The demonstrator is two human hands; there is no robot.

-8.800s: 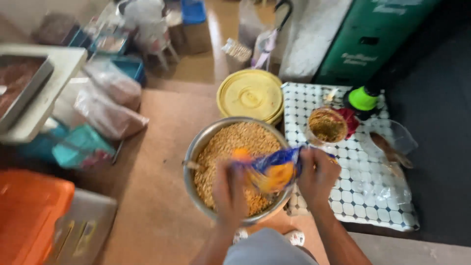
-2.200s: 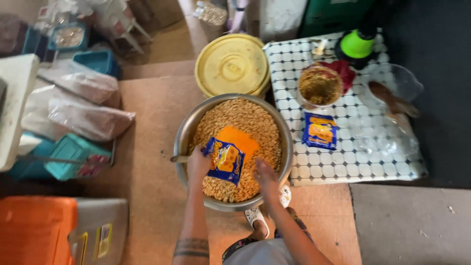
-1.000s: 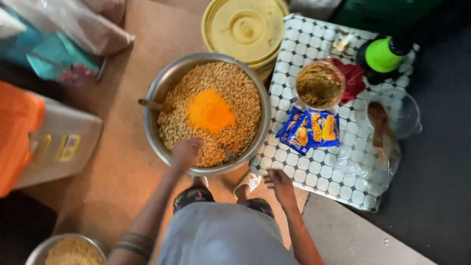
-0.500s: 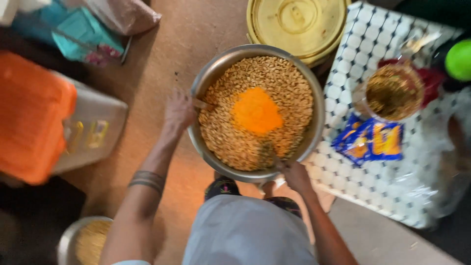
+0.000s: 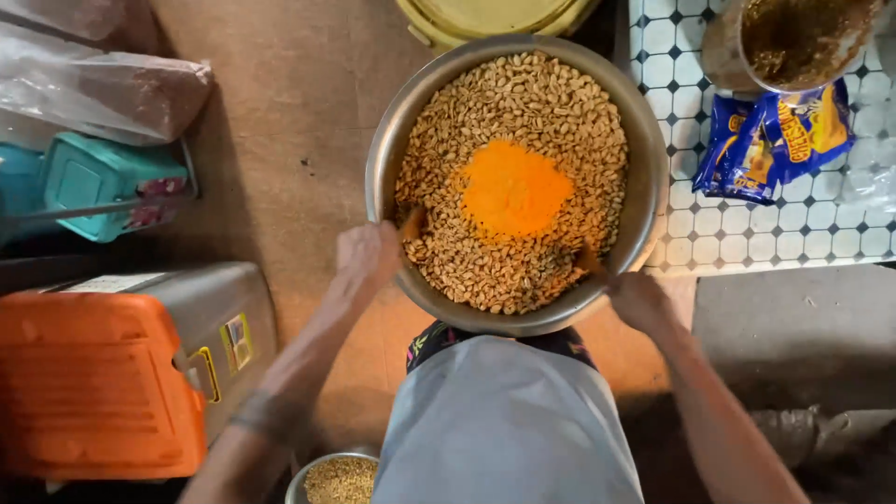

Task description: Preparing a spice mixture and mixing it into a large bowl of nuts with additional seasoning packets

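Note:
A big steel bowl [image 5: 392,140] full of peanuts [image 5: 551,93] stands on the floor in front of me, with a heap of orange powder [image 5: 511,189] on top. My left hand [image 5: 367,257] is closed on a wooden utensil handle [image 5: 412,224] at the bowl's near left rim. My right hand [image 5: 637,300] grips another wooden handle [image 5: 588,259] at the near right rim. Both utensils dip into the peanuts.
Two empty blue-and-orange packets [image 5: 773,140] lie on a tiled mat [image 5: 672,224] to the right, beside a jar of brown seasoning [image 5: 793,42]. A yellow lid [image 5: 495,17] sits beyond the bowl. An orange-and-grey box [image 5: 121,373], teal stool [image 5: 103,182], plastic bags [image 5: 103,89] and a small peanut bowl [image 5: 341,478] stand left.
The packets were emptied over the peanuts and laid on the mat. Both hands have since come to the bowl's near rim and closed on the wooden handles; the camera has moved closer.

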